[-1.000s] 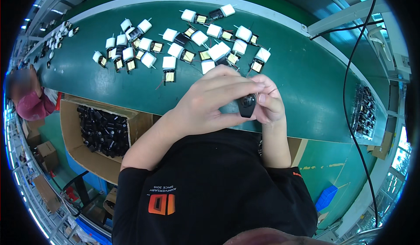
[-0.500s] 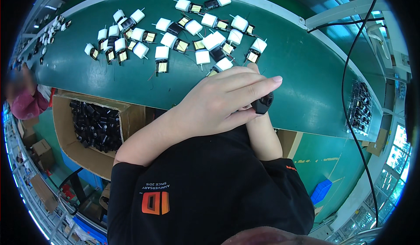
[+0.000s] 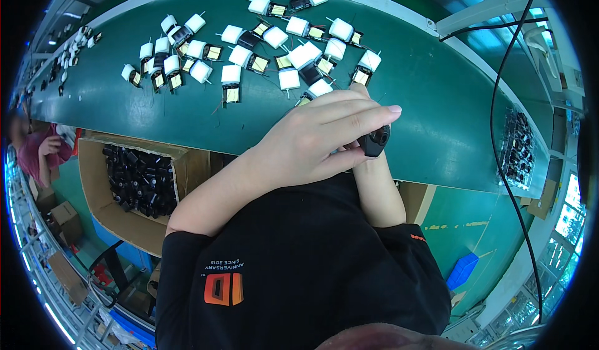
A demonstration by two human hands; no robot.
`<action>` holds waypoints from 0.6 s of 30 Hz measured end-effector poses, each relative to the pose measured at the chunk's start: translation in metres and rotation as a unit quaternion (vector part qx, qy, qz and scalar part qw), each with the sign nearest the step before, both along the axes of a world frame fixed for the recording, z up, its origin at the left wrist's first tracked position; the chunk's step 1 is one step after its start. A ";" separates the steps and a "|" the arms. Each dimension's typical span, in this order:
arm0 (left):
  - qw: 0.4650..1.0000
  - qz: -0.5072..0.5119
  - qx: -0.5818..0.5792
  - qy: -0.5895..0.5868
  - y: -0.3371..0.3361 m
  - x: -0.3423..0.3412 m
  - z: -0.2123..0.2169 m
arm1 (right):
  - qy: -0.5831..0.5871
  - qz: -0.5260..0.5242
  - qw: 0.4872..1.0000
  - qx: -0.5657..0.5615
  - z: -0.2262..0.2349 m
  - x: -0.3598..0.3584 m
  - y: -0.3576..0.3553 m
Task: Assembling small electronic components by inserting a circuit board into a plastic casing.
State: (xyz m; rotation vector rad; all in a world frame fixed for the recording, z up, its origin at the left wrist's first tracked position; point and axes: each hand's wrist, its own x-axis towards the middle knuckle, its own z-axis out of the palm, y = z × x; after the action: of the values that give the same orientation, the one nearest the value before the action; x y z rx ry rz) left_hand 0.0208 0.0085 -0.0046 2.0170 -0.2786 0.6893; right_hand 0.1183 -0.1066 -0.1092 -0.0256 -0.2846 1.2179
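Observation:
My left hand (image 3: 321,133) reaches across in front of my body, closed round a small black plastic part (image 3: 375,141) with a rounded end. The part juts out between the thumb and the long fingers. Behind it my right hand (image 3: 368,162) is mostly covered by the left; the wrist and forearm show, its fingers are hidden. Just beyond the hands on the green table (image 3: 430,125) lie several white-capped assemblies (image 3: 366,67) with black bodies, pale yellow patches and thin wires. One white-capped piece (image 3: 320,88) lies right against the back of my left hand.
A cardboard box (image 3: 187,169) of black parts (image 3: 140,181) stands at the table's near left. A clear tray (image 3: 518,150) of small parts is at the right end, with a black cable (image 3: 499,162) hanging before it. Another person's hand (image 3: 50,145) is at far left.
The view has shifted slightly. Both hands stay together round the black part, which has tipped a little. At far left the other person's hand has come lower.

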 end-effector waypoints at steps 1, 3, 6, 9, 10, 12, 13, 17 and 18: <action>1.000 -0.001 -0.001 0.002 0.000 0.000 0.000 | -0.004 0.002 1.000 0.000 0.002 0.000 0.000; 1.000 -0.003 0.001 -0.005 0.000 0.000 -0.001 | -0.008 0.003 1.000 0.000 0.001 -0.005 -0.001; 1.000 -0.009 0.006 -0.017 0.001 0.001 -0.003 | 0.212 -0.023 0.976 -0.038 -0.003 -0.017 -0.002; 1.000 -0.007 0.010 -0.023 0.002 0.002 -0.005 | 0.014 0.014 1.000 0.000 0.001 -0.002 0.001; 1.000 -0.004 0.009 -0.023 0.001 0.002 -0.006 | 0.017 0.013 1.000 0.005 0.001 0.000 0.001; 1.000 -0.005 0.004 -0.020 0.001 0.002 -0.005 | 0.023 0.011 1.000 0.013 0.001 0.001 0.001; 1.000 -0.007 -0.001 -0.017 0.000 0.002 -0.005 | 0.027 0.010 0.999 0.017 0.000 0.002 0.000; 1.000 -0.003 0.002 -0.018 -0.001 0.003 -0.006 | 0.039 0.007 0.999 0.033 -0.003 0.002 -0.001; 1.000 -0.002 0.002 -0.018 -0.001 0.003 -0.006 | 0.039 0.008 0.999 0.033 -0.001 0.002 -0.001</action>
State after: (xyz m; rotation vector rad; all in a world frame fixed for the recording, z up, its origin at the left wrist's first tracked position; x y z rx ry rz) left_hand 0.0241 0.0073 -0.0109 2.0095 -0.3052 0.7225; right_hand 0.1205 -0.1073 -0.1107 0.0819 -0.2571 1.2221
